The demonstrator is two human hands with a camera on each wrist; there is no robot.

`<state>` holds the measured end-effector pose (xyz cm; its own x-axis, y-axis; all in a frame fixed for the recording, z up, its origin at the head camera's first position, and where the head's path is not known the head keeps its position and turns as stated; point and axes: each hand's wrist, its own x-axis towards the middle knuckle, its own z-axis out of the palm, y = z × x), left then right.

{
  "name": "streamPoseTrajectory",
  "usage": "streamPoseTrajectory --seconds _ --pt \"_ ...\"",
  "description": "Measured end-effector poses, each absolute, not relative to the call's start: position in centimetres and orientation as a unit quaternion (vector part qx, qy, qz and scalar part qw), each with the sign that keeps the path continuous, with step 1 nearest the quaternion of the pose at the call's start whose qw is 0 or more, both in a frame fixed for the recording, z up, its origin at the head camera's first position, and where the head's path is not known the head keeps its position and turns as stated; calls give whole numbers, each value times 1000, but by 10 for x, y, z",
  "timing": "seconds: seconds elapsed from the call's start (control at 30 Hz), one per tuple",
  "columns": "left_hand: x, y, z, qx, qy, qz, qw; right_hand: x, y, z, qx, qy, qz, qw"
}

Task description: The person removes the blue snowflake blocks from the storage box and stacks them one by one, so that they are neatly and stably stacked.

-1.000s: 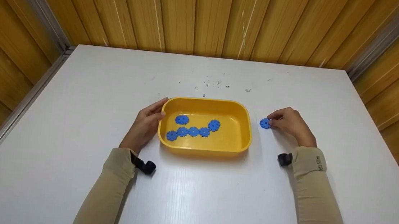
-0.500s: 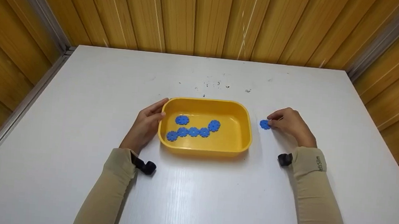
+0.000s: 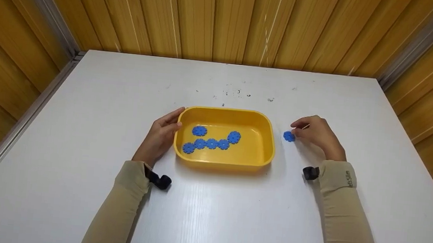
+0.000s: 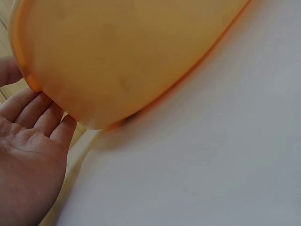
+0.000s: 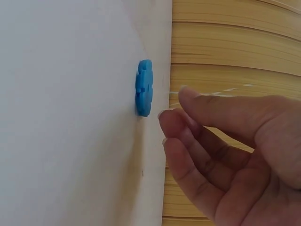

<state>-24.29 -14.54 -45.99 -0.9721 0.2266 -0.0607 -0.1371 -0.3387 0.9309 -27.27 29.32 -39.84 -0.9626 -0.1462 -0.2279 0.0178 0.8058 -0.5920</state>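
Note:
A yellow plastic tub [image 3: 222, 162] stands on the white table with several blue notched discs inside. In the head view, five of these form a curving row, and a single blue disc [image 3: 199, 131] lies behind them. My left hand [image 3: 157, 139] holds the tub's left end, thumb at the rim, fingers along the outer wall [image 4: 108, 52]. Right of the tub, another blue notched disc [image 5: 144, 88] lies flat on the table. My right hand [image 3: 319, 136] hovers just beside it; the right wrist view shows loosely curled fingers [image 5: 181, 162] and thumb apart from the disc, holding nothing.
The white table [image 3: 216, 211] extends around the tub, with small dark marks [image 3: 238, 93] toward its back. Wood-patterned panels [image 3: 229, 21] rise behind and at both sides. Each sleeve cuff carries a black camera [image 3: 311, 173].
The right fingers, which were at the blue disc on the table, have let go and lifted slightly off it. The left hand stays at the tub; the head view has shifted a little.

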Motion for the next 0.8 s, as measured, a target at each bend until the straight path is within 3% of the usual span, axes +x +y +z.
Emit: streamPoseTrajectory --seconds 0.8 --pt "-242 -144 -457 43 566 817 104 -270 247 -347 -117 944 -289 107"
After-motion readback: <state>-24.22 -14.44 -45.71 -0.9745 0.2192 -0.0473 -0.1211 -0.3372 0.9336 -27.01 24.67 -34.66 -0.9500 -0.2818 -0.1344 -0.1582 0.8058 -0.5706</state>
